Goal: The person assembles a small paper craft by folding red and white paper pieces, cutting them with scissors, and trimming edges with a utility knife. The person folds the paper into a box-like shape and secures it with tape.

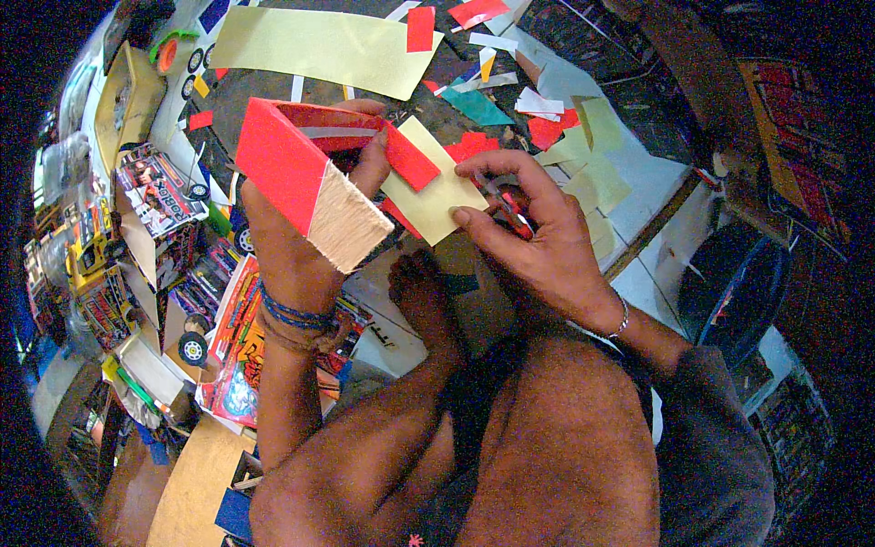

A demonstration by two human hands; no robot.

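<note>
My left hand [301,228] is closed around an angular red piece [283,159], with its thumb along the inner side. One end of this piece is bare, tan and wood-like [351,223]. Beside it, my right hand [542,228] pinches a pale yellow sheet [428,214] between thumb and fingertips. A red strip [410,157] runs from the angular piece across the top of this sheet; whether it is stuck there I cannot tell. Under the right fingers sits a small red and dark object [512,208], partly hidden, perhaps scissors.
A long pale yellow sheet [319,46] lies at the far side of a dark round surface [365,87]. Red, white and green scraps [474,105] are strewn around it. Printed toy-truck pieces [164,187], small wheels [192,348] and a colourful printed sheet [237,356] crowd the left.
</note>
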